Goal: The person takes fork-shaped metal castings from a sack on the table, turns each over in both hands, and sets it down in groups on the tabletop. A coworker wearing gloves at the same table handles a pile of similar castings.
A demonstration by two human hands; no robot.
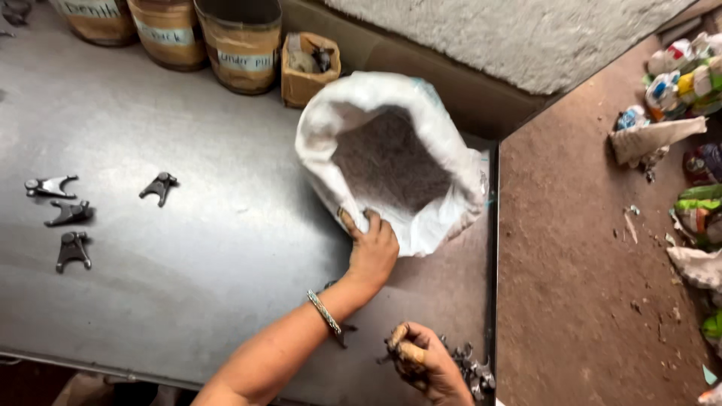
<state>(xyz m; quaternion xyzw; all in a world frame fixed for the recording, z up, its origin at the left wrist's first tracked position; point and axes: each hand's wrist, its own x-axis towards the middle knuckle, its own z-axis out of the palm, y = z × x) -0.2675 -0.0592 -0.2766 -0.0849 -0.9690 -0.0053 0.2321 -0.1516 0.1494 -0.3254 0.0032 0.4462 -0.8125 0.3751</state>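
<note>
My left hand (372, 252) grips the near rim of a white woven sack (391, 98) that stands open on the grey metal table (210, 225). Dark granular stuff fills the sack's inside. A metal bangle sits on that wrist. My right hand (421, 361) is at the table's near right corner, fingers curled around a dark fork-shaped metal part (391, 347). More such dark parts (474, 372) lie in a small heap just right of that hand. One finger looks wrapped in tape.
Several fork-shaped metal parts (68, 214) lie at the table's left, one more (159, 186) apart from them. Three cylindrical drums (241, 45) and a small cardboard box (308, 64) line the back. Brown floor (571, 248) with litter (692, 150) lies right of the table's edge.
</note>
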